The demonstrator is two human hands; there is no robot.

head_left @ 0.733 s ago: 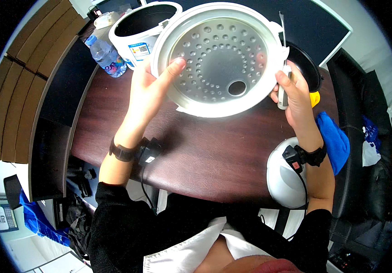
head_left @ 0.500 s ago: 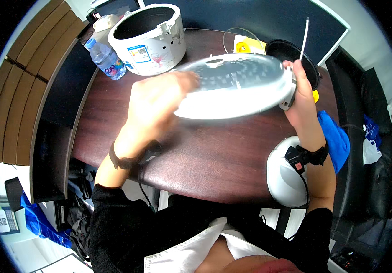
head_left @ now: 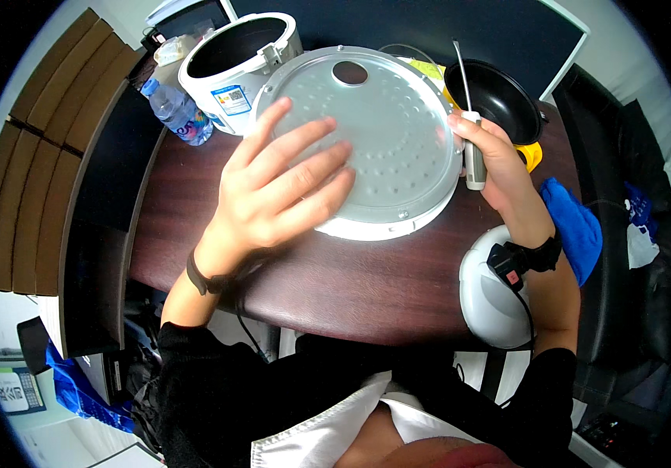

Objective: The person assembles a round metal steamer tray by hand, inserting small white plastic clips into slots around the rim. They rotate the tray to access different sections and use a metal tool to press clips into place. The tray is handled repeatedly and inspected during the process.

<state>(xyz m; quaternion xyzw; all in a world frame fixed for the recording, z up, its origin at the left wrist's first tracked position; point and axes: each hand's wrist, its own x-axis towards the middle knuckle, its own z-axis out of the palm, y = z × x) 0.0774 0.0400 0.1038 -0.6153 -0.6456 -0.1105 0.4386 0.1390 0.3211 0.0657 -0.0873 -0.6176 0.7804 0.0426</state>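
A round lid with a grey dimpled inner plate [head_left: 398,125] and a white rim faces me above the table, with a round hole near its top. My right hand [head_left: 499,160] is closed around a screwdriver [head_left: 473,152] with a grey and white handle, its metal shaft pointing up, and the fingers meet the lid's right edge. In front of the lid's left side, my left hand [head_left: 277,183] has its fingers spread and holds nothing. Whether its fingertips touch the plate, I cannot tell.
A white rice cooker body [head_left: 204,87] and a plastic bottle [head_left: 179,115] stand at the back left. The black pot [head_left: 499,101] sits back right, by yellow parts [head_left: 532,156]. A white domed cover [head_left: 491,300] and blue cloth [head_left: 573,230] lie at the right.
The lid has tilted from nearly edge-on to showing its plate toward me. My left hand has opened from its curled hold at the lid's left edge. The right hand keeps the screwdriver.
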